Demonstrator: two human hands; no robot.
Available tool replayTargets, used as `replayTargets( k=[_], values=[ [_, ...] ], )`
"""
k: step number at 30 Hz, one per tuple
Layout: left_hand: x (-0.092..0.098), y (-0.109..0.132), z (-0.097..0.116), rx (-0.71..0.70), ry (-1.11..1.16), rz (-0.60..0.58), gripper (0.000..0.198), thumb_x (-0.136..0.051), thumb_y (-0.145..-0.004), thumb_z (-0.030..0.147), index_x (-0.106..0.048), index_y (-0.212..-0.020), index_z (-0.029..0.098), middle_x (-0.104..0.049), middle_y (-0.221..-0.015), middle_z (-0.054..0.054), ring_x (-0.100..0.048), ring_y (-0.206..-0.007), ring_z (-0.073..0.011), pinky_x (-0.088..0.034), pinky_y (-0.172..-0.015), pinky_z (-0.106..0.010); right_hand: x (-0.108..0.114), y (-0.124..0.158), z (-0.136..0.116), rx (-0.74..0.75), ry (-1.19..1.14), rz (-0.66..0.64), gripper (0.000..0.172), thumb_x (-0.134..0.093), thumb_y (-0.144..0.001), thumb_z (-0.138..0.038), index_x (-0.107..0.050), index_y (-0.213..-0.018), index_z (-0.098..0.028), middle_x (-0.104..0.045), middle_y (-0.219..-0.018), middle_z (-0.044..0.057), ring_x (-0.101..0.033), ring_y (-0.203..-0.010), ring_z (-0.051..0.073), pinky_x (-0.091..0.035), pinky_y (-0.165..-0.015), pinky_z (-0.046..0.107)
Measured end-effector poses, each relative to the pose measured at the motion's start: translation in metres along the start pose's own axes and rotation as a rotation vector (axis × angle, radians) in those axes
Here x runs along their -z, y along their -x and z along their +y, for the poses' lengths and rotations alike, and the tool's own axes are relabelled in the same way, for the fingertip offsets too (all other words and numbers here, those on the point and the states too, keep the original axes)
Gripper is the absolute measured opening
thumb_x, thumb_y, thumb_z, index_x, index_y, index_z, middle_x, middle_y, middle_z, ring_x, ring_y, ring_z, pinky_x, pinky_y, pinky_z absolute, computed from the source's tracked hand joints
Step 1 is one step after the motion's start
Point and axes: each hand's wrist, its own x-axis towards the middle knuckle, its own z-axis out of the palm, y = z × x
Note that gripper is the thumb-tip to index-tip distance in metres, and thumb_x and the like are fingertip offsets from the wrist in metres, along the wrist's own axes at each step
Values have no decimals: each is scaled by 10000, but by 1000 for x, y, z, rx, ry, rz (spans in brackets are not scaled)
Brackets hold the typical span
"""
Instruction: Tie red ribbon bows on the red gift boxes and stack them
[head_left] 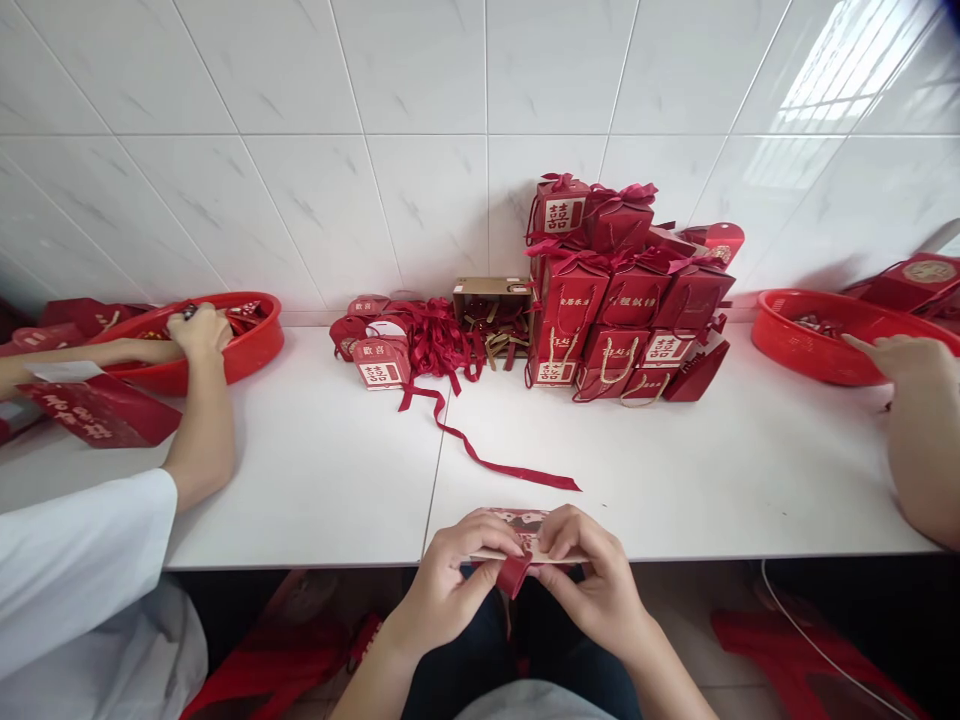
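Note:
At the near edge of the white table (315,470), my left hand (454,585) and my right hand (592,580) are both closed on a flat red gift box (517,522) and a short loop of red ribbon (514,574). The ribbon is pinched between the fingers of both hands, just below the box. A long loose red ribbon (487,462) trails across the table in front of me. Behind it lies a tangle of red ribbons (439,340) and a few small red boxes (381,362).
A stack of finished red gift boxes (622,300) stands against the tiled wall beside a small cardboard box (491,300). A person on the left reaches into a red basin (247,345); another person's hand (900,355) rests at a red basin (817,345) on the right.

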Motion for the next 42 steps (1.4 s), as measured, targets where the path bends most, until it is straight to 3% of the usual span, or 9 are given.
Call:
replayTargets(
  k=[2, 6, 10, 14, 18, 26, 32, 38, 42],
  values=[
    [0, 0, 0, -31, -19, -5, 170, -556, -884, 128, -695, -919, 219, -719, -907, -57, -658, -911, -191, -464, -972, -411, 6, -2, -5, -82, 33, -79, 208, -635, -803, -92, -521, -905, -235, -579, -860, 21, -586, -749, 152, -508, -617, 267],
    [-1, 1, 1, -44, -47, -14, 158, -559, -889, 144, -699, -901, 215, -726, -892, -63, -665, -892, -192, -481, -949, -404, 11, -4, -15, -150, 75, -220, 474, -554, -820, -36, -542, -1230, -274, -586, -1054, 71, -605, -964, 195, -543, -826, 346],
    [-1, 0, 3, -43, -61, -10, 161, -563, -889, 149, -705, -891, 226, -731, -875, -52, -669, -890, -189, -480, -953, -399, 9, 0, -16, -183, 31, -219, 381, -498, -840, -29, -618, -1116, -263, -524, -1049, 80, -607, -915, 182, -573, -727, 313],
    [-2, 0, 2, -53, -56, 0, 175, -551, -894, 139, -701, -906, 228, -728, -895, -47, -667, -910, -186, -487, -946, -393, 3, 5, -12, -138, 81, -129, 394, -502, -817, 0, -614, -1092, -258, -492, -1055, 86, -591, -938, 193, -573, -724, 325],
    [-3, 1, -1, -62, -62, 21, 161, -548, -892, 129, -685, -903, 213, -721, -907, -61, -660, -927, -194, -493, -942, -406, -4, 8, -9, -77, 112, -25, 252, -505, -846, -30, -593, -970, -231, -497, -1005, 80, -592, -895, 185, -569, -669, 298],
    [-5, 8, -12, -143, -93, 37, 206, -517, -881, 69, -624, -938, 236, -693, -1086, -77, -557, -1183, -244, -494, -958, -446, -10, 5, -10, -2, 124, 19, 201, -482, -858, -31, -529, -870, -225, -498, -952, 62, -574, -804, 155, -535, -602, 252],
    [-5, 7, -14, -136, -41, 46, 216, -514, -885, 88, -624, -979, 248, -692, -1027, -63, -592, -1133, -241, -518, -932, -407, -11, 0, -8, 38, 135, 44, 198, -473, -843, -30, -527, -848, -220, -502, -914, 53, -556, -741, 141, -516, -574, 236],
    [-20, 11, -24, 46, 35, 250, 102, -559, -889, 246, -605, -980, 237, -676, -949, -48, -678, -839, -181, -583, -721, -267, -14, -3, -5, 45, 100, 65, 196, -462, -836, -32, -530, -840, -216, -501, -896, 51, -561, -695, 137, -503, -535, 228],
    [-22, 9, -33, 113, 43, 325, 148, -578, -881, 328, -571, -995, 234, -683, -905, -42, -677, -746, -171, -578, -654, -254, -16, -8, 1, -2, 91, 89, 154, -495, -846, -68, -546, -814, -210, -508, -885, 52, -563, -665, 134, -491, -505, 226]
  ],
)
